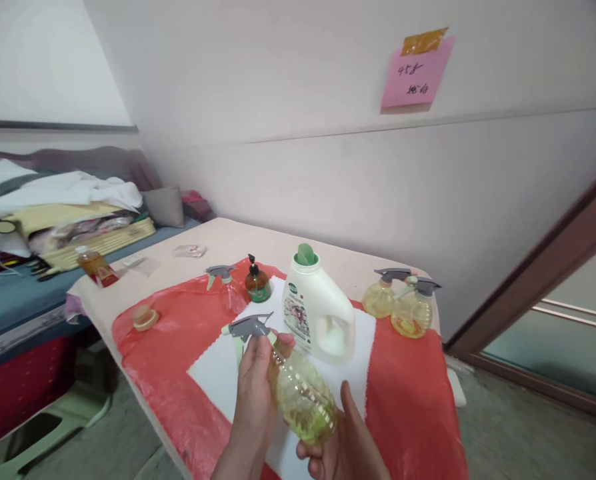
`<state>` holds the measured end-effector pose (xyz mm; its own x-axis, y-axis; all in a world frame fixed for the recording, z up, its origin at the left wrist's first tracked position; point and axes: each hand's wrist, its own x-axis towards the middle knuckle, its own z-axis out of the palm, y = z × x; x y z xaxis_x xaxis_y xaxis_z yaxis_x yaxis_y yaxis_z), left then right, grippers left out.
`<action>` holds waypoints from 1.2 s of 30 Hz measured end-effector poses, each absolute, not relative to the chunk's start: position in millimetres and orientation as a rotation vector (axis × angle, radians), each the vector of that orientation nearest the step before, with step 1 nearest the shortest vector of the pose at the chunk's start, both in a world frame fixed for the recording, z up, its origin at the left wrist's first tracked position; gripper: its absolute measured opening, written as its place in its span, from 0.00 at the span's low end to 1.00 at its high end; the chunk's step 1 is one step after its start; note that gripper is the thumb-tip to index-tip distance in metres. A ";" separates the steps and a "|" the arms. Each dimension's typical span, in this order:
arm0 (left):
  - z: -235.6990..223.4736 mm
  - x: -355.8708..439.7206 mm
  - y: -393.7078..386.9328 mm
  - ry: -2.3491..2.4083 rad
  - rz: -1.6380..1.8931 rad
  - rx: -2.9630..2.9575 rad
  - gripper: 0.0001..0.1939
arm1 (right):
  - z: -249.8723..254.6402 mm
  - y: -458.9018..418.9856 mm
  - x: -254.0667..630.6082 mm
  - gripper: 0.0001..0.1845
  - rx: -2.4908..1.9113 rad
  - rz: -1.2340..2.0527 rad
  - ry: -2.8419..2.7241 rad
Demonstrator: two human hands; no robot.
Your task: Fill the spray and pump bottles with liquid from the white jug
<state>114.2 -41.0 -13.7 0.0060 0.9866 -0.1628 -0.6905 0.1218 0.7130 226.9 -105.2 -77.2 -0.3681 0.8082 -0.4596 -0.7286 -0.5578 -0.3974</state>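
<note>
A clear yellow-green spray bottle [305, 390] with a grey trigger head is held tilted above a white sheet [213, 373], its nozzle pointing left. My left hand [259, 380] is closed around its neck, just below the trigger. Under the bottle's base, my right hand [342, 440] curls its fingers, with the thumb standing apart. A little liquid shows in the bottom. Just behind the bottle stands a large white detergent jug [323, 307] with a green piece in its mouth. A brown pump bottle [258, 283] and a clear spray bottle [232, 297] are to its left.
Two yellowish spray bottles [378, 298] [412, 313] stand at the table's right end. A red plastic sheet [163, 373] covers much of the table. A tape roll [145, 319] lies left; an amber bottle [97, 267] is near the far left edge. A wall [278, 180] rises behind.
</note>
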 end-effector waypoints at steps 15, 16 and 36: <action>-13.6 111.0 -38.8 0.844 1.471 0.583 0.18 | -69.6 -110.0 224.7 0.37 -0.628 1.741 -0.155; -13.4 110.5 -38.6 0.845 1.473 0.587 0.18 | -69.0 -109.6 225.2 0.38 -0.618 1.733 -0.145; -4.5 67.2 -7.2 0.869 1.948 0.398 0.16 | -71.2 -97.0 240.4 0.28 -0.974 1.526 0.066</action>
